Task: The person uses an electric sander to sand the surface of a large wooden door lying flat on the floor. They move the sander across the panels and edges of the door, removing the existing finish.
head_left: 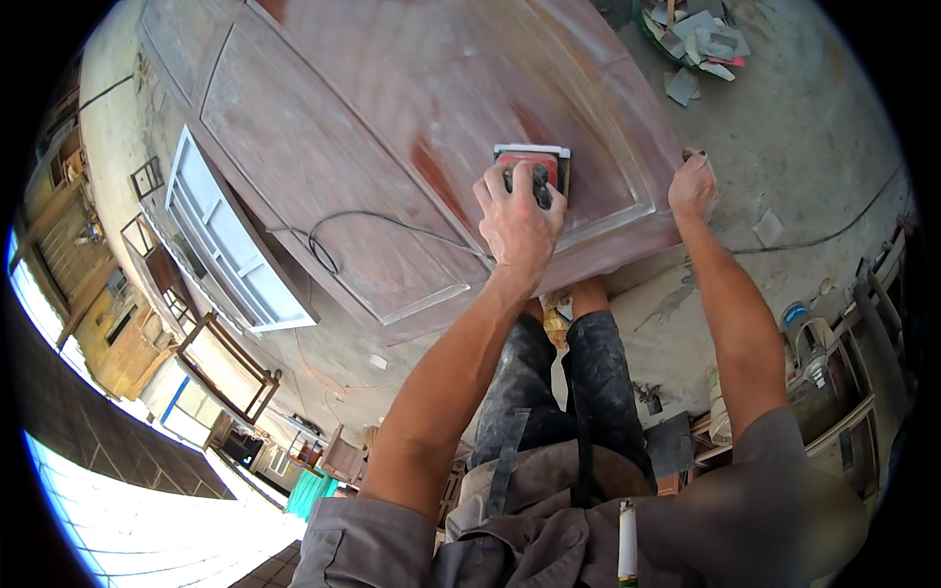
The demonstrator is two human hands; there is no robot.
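My left hand [521, 220] is closed over the black grip of a red electric sander [534, 162]. Its pale flat pad lies on a reddish-brown panelled wooden door [392, 176], which is streaked with whitish dust. A grey cord [392, 216] loops over the door to the sander's near side. Beyond the door's right edge, my right hand [693, 186] is held in a fist. Something pale and thin seems to show beside its fingers, too little to name.
A green basin [652, 29] with worn sheet scraps stands at the far right. A pale blue panelled frame [235, 235] leans at the left, near a wooden stand [227, 367]. A dark cable [833, 235] crosses the concrete floor [774, 127]. Racks and a clear container [809, 338] stand at right.
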